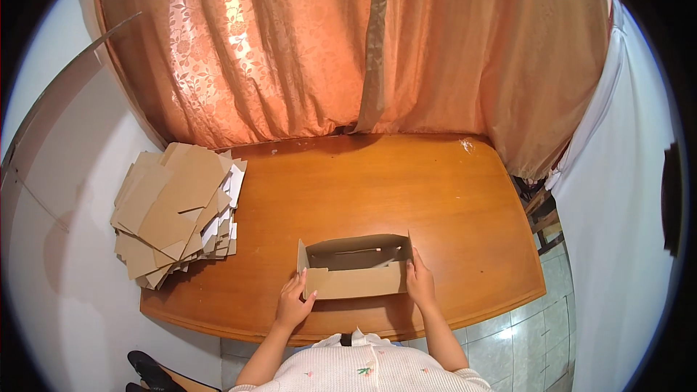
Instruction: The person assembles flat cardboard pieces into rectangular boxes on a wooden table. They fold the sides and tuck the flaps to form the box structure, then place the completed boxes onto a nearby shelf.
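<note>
A brown cardboard box point(356, 284), long and low with its top open, is near the front edge of the wooden table. Its back wall stands higher than the front one, and small slots of light show inside. My left hand point(295, 300) grips the left end, thumb on the front wall and fingers along the side. At the opposite end, my right hand point(420, 280) holds the right side, its fingers partly hidden behind the cardboard. Both forearms reach in from below.
A pile of flat cardboard blanks point(178, 207), some with white faces, lies on the left of the wooden table point(348, 181). Orange curtains point(305, 43) hang behind it, and a white cloth point(617, 174) hangs at the right. A dark shoe point(151, 372) shows at lower left.
</note>
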The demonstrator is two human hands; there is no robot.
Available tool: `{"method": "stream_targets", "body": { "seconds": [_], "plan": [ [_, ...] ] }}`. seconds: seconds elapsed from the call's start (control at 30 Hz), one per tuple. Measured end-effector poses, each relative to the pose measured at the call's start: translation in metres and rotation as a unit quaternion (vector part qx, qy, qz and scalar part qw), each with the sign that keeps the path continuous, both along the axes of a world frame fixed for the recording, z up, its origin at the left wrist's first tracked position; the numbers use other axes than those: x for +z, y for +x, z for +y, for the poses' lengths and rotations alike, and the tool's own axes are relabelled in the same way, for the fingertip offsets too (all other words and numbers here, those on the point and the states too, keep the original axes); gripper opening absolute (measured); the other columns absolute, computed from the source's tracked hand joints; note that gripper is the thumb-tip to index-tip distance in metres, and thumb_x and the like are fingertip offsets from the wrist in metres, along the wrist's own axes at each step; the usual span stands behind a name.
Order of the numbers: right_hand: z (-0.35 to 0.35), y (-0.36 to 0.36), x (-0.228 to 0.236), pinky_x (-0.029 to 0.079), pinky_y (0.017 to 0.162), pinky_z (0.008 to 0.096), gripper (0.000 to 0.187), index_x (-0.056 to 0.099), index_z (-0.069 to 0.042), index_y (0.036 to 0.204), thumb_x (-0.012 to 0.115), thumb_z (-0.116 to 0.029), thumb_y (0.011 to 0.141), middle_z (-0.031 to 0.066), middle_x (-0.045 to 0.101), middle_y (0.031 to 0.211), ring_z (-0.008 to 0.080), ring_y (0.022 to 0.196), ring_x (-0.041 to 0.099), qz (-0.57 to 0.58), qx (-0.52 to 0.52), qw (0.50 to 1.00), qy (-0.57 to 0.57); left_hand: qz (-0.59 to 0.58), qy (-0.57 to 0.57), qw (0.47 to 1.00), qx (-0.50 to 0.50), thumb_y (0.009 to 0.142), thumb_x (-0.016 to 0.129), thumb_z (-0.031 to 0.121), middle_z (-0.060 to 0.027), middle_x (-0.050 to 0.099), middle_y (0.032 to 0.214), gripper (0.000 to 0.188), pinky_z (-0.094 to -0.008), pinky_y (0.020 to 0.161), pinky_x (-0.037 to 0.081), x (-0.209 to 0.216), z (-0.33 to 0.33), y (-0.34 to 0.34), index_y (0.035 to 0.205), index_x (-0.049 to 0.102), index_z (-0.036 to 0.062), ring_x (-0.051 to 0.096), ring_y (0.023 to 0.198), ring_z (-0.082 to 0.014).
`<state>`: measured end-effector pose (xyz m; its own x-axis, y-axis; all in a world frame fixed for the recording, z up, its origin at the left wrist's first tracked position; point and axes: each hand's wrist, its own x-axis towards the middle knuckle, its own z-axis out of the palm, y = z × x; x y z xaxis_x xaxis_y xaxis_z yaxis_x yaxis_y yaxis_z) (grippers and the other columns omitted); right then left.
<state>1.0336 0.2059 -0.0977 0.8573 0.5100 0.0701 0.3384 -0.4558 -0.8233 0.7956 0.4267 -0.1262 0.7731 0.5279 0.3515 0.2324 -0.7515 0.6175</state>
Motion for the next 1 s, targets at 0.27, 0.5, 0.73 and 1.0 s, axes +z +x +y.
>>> {"method": "stream_targets", "body": {
  "seconds": [0.27, 0.5, 0.73, 1.0],
  "plan": [
    [-0.032, -0.024, 0.0, 0.049, 0.08, 0.0437, 0.038, 0.049, 0.004, 0.126, 0.048, -0.02, 0.097, 0.029, 0.062, 0.102, 0.0437, 0.094, 0.061, 0.059, -0.019, 0.997, -0.054, -0.023, 0.039, 0.999, -0.011, 0.076, 0.07, 0.012, -0.0226, 0.053, 0.133, 0.049, -0.0419, 0.1, 0.042, 0.005, -0.01, -0.016, 0.123, 0.061, 0.0038, 0.055, 0.118, -0.0365],
    [-0.017, -0.02, 0.006, 0.037, 0.103, 0.0449, 0.07, 0.026, 0.003, 0.145, 0.06, -0.007, 0.084, 0.0259, 0.039, 0.139, 0.0427, 0.123, 0.044, -0.135, -0.052, 0.987, 0.07, -0.045, 0.04, 0.998, -0.028, 0.075, 0.072, 0.011, -0.0198, 0.052, 0.132, 0.033, -0.0423, 0.099, 0.044, 0.003, -0.02, -0.011, 0.106, 0.067, 0.0047, 0.053, 0.119, -0.037],
    [0.008, -0.001, 0.039, 0.032, 0.108, 0.0459, 0.049, 0.055, -0.009, 0.128, 0.058, -0.001, 0.08, 0.0284, 0.037, 0.142, 0.0447, 0.133, 0.033, -0.213, 0.065, 0.975, 0.027, -0.104, 0.001, 0.994, -0.013, 0.077, 0.071, 0.007, -0.0203, 0.053, 0.126, 0.054, -0.0421, 0.098, 0.044, -0.005, -0.014, -0.002, 0.125, 0.048, 0.0042, 0.053, 0.115, -0.0371],
    [0.037, 0.0, 0.032, 0.035, 0.106, 0.0472, 0.036, 0.068, -0.008, 0.096, 0.05, 0.011, 0.071, 0.0239, 0.049, 0.13, 0.0461, 0.129, 0.037, -0.074, 0.106, 0.986, 0.103, -0.061, -0.065, 0.996, 0.027, 0.08, 0.068, 0.006, -0.0213, 0.047, 0.13, 0.053, -0.0414, 0.102, 0.04, -0.006, -0.017, 0.012, 0.129, 0.046, 0.003, 0.049, 0.12, -0.0369]
  ]
}}
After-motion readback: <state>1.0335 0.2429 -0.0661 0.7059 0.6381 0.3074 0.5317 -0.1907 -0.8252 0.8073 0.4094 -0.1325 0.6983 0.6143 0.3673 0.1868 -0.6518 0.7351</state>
